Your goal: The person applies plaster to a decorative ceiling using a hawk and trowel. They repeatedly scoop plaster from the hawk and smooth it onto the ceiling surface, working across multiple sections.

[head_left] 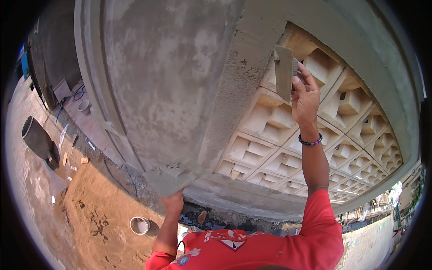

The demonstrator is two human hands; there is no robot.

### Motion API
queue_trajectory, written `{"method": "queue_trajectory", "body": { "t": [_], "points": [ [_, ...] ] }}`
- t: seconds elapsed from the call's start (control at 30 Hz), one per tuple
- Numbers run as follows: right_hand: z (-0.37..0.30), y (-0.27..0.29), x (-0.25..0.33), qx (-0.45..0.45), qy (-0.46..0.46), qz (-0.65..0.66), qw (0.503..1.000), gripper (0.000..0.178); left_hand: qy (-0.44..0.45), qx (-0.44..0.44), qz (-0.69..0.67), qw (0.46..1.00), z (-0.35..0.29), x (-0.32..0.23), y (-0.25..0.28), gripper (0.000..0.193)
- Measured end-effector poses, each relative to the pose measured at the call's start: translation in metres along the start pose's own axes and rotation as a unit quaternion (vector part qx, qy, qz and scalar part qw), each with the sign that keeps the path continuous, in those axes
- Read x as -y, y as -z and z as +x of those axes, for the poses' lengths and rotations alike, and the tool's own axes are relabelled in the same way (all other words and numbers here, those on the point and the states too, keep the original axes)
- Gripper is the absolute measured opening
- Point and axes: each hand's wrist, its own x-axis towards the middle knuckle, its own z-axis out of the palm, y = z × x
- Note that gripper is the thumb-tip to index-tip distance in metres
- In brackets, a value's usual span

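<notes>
My right hand (306,96) is raised and closed on the handle of a plastering trowel (284,74). Its flat, mortar-smeared blade stands nearly upright against the rough plaster edge (252,58) beside a pale breeze-block screen (279,118). Lower and to the left, my left hand (173,201) grips the near edge of a flat mortar board (162,183), its fingers partly hidden beneath. A small heap of wet grey mortar (174,170) lies on the board, close to the foot of the wall's smooth grey panel (157,85).
Down on the left lie a sand heap (96,211) and a white bucket (140,225). A dark drum (39,137) stands farther left, near scattered wood and brick pieces. Another pale bucket (84,106) sits by a blue hose (79,93). A raised moulding (96,72) borders the panel.
</notes>
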Motion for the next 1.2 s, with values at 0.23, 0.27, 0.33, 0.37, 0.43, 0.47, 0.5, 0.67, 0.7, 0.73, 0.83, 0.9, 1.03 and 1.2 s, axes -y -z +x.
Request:
{"method": "queue_trajectory", "body": {
  "t": [0.23, 0.27, 0.33, 0.37, 0.43, 0.47, 0.5, 0.67, 0.7, 0.73, 0.83, 0.9, 1.03, 1.2],
  "points": [
    [0.033, -0.004, -0.020, -0.061, 0.092, 0.018, 0.994, 0.043, -0.038, -0.009, 0.024, 0.999, -0.001, 0.001, 0.001, 0.046],
    [0.036, -0.006, -0.022, -0.070, 0.105, 0.009, 0.992, 0.042, -0.045, 0.001, 0.037, 0.998, -0.001, 0.002, 0.002, 0.047],
    [0.037, -0.013, -0.024, -0.085, 0.124, -0.012, 0.989, 0.041, -0.058, 0.019, 0.064, 0.996, 0.000, 0.005, 0.005, 0.049],
    [0.038, -0.019, -0.024, -0.091, 0.130, -0.025, 0.987, 0.041, -0.035, 0.018, 0.037, 0.999, 0.000, 0.005, 0.005, 0.050],
    [0.038, -0.027, -0.026, -0.101, 0.147, -0.087, 0.980, 0.041, 0.011, 0.019, -0.018, 1.000, 0.000, 0.004, 0.006, 0.053],
    [0.037, -0.028, -0.027, -0.103, 0.159, -0.138, 0.972, 0.041, 0.000, 0.019, 0.009, 1.000, 0.000, 0.002, 0.006, 0.052],
    [0.036, -0.031, -0.028, -0.106, 0.170, -0.188, 0.962, 0.041, -0.012, 0.019, 0.035, 0.999, 0.001, -0.002, 0.006, 0.052],
    [0.024, -0.039, -0.040, -0.124, 0.162, -0.181, 0.962, 0.036, -0.030, 0.029, 0.044, 0.998, 0.001, -0.004, 0.004, 0.049],
    [0.020, -0.036, -0.046, -0.127, 0.159, -0.177, 0.963, 0.036, -0.030, 0.027, 0.040, 0.998, 0.001, -0.001, 0.004, 0.049],
    [0.013, -0.033, -0.051, -0.120, 0.138, -0.156, 0.971, 0.036, -0.031, 0.024, 0.036, 0.999, 0.001, 0.001, 0.004, 0.049],
    [-0.018, -0.023, -0.065, -0.098, 0.096, -0.134, 0.981, 0.036, -0.019, 0.023, 0.038, 0.999, 0.001, 0.002, 0.003, 0.048],
    [-0.041, -0.013, -0.075, -0.081, 0.093, -0.181, 0.976, 0.036, -0.020, 0.026, -0.004, 0.999, 0.002, 0.002, -0.001, 0.048],
    [-0.049, -0.001, -0.067, -0.095, 0.056, -0.106, 0.988, 0.039, -0.014, 0.048, 0.009, 0.999, 0.004, -0.004, 0.002, 0.048],
    [0.016, 0.001, -0.031, -0.083, 0.120, -0.004, 0.989, 0.040, -0.021, 0.030, 0.005, 0.999, 0.003, -0.008, -0.002, 0.046]
  ]
}}
